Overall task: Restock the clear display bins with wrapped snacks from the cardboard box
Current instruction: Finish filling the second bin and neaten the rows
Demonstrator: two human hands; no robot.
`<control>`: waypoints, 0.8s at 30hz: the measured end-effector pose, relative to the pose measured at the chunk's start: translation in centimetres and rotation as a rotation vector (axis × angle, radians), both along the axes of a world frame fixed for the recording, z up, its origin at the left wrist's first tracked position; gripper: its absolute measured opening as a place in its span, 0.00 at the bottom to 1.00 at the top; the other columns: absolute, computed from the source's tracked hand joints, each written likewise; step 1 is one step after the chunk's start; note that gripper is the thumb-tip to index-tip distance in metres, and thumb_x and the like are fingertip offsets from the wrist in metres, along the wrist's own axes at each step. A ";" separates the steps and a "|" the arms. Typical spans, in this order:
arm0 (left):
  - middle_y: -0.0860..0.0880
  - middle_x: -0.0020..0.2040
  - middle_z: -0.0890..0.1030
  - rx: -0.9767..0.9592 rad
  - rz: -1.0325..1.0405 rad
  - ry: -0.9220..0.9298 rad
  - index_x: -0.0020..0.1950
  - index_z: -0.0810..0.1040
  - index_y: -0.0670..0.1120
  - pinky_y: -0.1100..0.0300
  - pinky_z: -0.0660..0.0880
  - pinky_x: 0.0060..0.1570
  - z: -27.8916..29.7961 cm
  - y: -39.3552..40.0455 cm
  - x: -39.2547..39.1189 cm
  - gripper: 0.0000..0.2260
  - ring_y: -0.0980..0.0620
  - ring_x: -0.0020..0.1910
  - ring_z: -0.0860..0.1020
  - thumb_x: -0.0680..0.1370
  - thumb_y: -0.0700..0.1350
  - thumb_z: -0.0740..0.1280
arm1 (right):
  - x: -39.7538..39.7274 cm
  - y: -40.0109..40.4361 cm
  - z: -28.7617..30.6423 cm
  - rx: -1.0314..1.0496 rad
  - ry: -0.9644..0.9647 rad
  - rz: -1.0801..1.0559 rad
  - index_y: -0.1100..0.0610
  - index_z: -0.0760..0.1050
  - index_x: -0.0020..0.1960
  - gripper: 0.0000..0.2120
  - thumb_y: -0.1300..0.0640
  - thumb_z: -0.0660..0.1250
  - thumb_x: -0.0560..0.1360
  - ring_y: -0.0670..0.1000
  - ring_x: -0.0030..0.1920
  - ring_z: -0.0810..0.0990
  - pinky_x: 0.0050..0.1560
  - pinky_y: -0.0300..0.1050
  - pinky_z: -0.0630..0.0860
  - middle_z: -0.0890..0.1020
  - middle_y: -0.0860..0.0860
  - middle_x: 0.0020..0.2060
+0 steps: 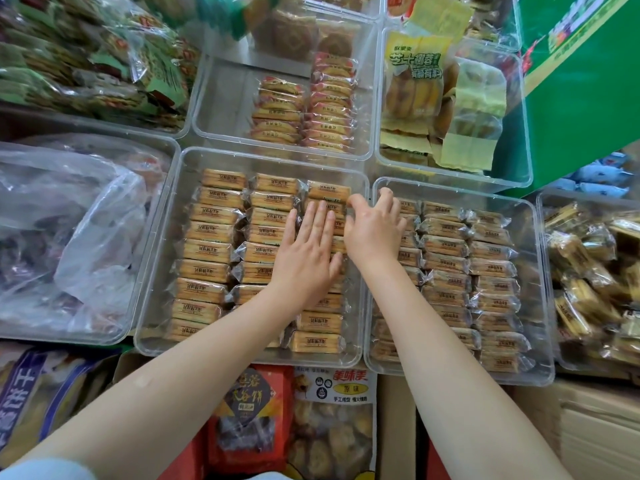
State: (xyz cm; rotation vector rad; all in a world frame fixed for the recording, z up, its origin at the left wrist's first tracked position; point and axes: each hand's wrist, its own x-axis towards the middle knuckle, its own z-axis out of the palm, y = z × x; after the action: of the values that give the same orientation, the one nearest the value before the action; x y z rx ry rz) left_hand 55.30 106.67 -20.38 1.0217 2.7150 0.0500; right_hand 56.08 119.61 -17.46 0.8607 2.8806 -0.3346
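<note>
On the far left sits a bin with a crinkly plastic bag [69, 230] in it. Next comes the middle clear bin [157, 271], smooth and see-through, packed with neat rows of flat, shiny wrapped snacks [207, 251]. The left hand [304, 258] lies flat on the right row, its fingers [320, 220] straight and holding nothing. It looks like the person is pressing the row tidy. The right hand [375, 230] reaches over the bin's edge, fingers bent; whether it pinches a snack cannot be told. The right clear bin [540, 292] is full too. Next, more snacks should come from the cardboard box [595, 420], low on the right.
</note>
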 end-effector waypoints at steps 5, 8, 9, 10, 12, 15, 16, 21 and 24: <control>0.39 0.80 0.35 -0.002 0.036 0.000 0.81 0.37 0.40 0.44 0.35 0.78 -0.2 1.1 -1.4 0.31 0.43 0.80 0.33 0.83 0.57 0.39 | 0.3 -0.1 -0.2 0.034 0.090 -0.025 0.54 0.78 0.60 0.11 0.53 0.61 0.82 0.63 0.74 0.61 0.68 0.62 0.64 0.65 0.60 0.74; 0.39 0.80 0.34 0.005 0.035 -0.004 0.81 0.37 0.40 0.44 0.33 0.77 -0.5 1.2 -1.2 0.31 0.44 0.79 0.33 0.84 0.58 0.39 | -0.1 -0.5 -0.4 0.120 0.036 -0.003 0.56 0.79 0.57 0.10 0.53 0.62 0.82 0.65 0.76 0.59 0.69 0.64 0.62 0.64 0.63 0.75; 0.40 0.81 0.35 0.005 0.038 -0.004 0.81 0.37 0.41 0.44 0.33 0.77 -0.6 1.1 -1.1 0.31 0.44 0.79 0.32 0.84 0.58 0.38 | -0.5 -0.6 -0.4 0.134 0.001 -0.004 0.56 0.79 0.57 0.09 0.54 0.61 0.83 0.66 0.76 0.57 0.70 0.64 0.61 0.63 0.63 0.75; 0.40 0.81 0.35 0.005 0.041 -0.001 0.81 0.37 0.41 0.43 0.34 0.77 -0.7 1.0 -1.1 0.31 0.44 0.79 0.33 0.84 0.58 0.38 | -0.8 -0.6 -0.4 0.136 -0.021 -0.013 0.56 0.78 0.56 0.09 0.55 0.61 0.83 0.65 0.77 0.56 0.70 0.63 0.61 0.63 0.63 0.75; 0.40 0.81 0.36 0.026 0.049 -0.001 0.81 0.38 0.42 0.43 0.35 0.77 -0.7 0.9 -1.2 0.31 0.45 0.80 0.33 0.83 0.59 0.38 | -1.3 -0.4 -0.3 0.128 -0.021 -0.036 0.55 0.79 0.54 0.08 0.55 0.61 0.82 0.63 0.75 0.59 0.67 0.59 0.63 0.65 0.61 0.73; 0.42 0.82 0.37 0.068 0.029 -0.013 0.82 0.40 0.43 0.43 0.36 0.78 -0.6 0.6 -1.1 0.32 0.46 0.80 0.35 0.82 0.59 0.37 | -1.1 0.0 -0.3 0.178 0.065 -0.027 0.55 0.81 0.49 0.05 0.57 0.66 0.79 0.62 0.69 0.65 0.61 0.55 0.67 0.71 0.59 0.66; 0.43 0.82 0.38 0.080 0.018 -0.007 0.82 0.40 0.44 0.43 0.36 0.78 -0.6 0.4 -1.1 0.32 0.46 0.80 0.35 0.82 0.59 0.38 | -0.8 0.0 -0.2 0.208 0.106 -0.021 0.56 0.81 0.47 0.03 0.58 0.68 0.77 0.62 0.68 0.67 0.58 0.56 0.68 0.73 0.59 0.63; 0.48 0.83 0.40 0.115 0.003 -0.009 0.83 0.42 0.48 0.43 0.37 0.78 -0.8 0.0 -1.0 0.30 0.49 0.81 0.37 0.84 0.60 0.43 | -0.6 -0.2 -0.6 0.266 0.222 -0.016 0.58 0.79 0.40 0.03 0.64 0.72 0.72 0.62 0.64 0.73 0.53 0.55 0.71 0.78 0.59 0.58; 0.50 0.82 0.40 0.095 0.009 -0.030 0.83 0.43 0.50 0.43 0.35 0.77 -0.6 0.3 -1.2 0.29 0.51 0.80 0.36 0.85 0.61 0.44 | -1.1 -0.2 -0.8 0.253 0.210 -0.017 0.59 0.79 0.42 0.03 0.65 0.71 0.71 0.63 0.64 0.73 0.55 0.58 0.72 0.77 0.61 0.59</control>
State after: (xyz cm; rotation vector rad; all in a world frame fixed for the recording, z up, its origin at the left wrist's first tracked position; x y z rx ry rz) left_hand 54.10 107.00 -20.96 1.0262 2.7129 0.1965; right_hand 55.00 119.39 -18.29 0.9399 3.1613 -0.0645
